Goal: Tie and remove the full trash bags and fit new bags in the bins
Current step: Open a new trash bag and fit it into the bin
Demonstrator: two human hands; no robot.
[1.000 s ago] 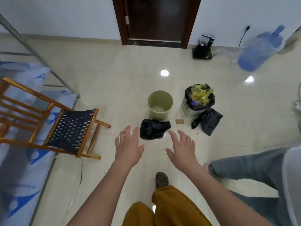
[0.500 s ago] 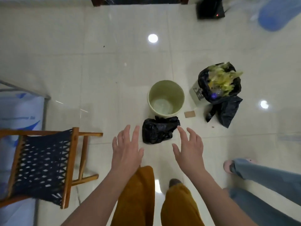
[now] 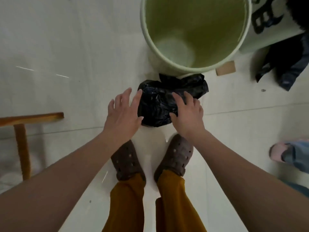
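A crumpled black trash bag [image 3: 158, 106] lies on the floor just in front of an empty pale green bin [image 3: 200, 22]. My left hand [image 3: 122, 111] has straight, spread fingers and touches the bag's left edge. Spread over the right side of the bag is my right hand [image 3: 188, 113], which rests on top of it. Neither hand plainly grips the plastic. At the top right stands a white bin [image 3: 270, 37]; the black bag in it is mostly out of frame. Another loose black bag [image 3: 284, 67] lies beside that bin.
A small cardboard scrap [image 3: 225, 68] lies right of the green bin. A wooden chair frame [image 3: 21, 121] stands at the left edge. Another person's foot in a pink slipper [image 3: 277, 150] is at the right. My own brown clogs [image 3: 173, 156] stand just behind the bag.
I have bent down close to the floor. Both hands have moved forward from the air onto the crumpled black bag; the green bin now fills the top of the view.
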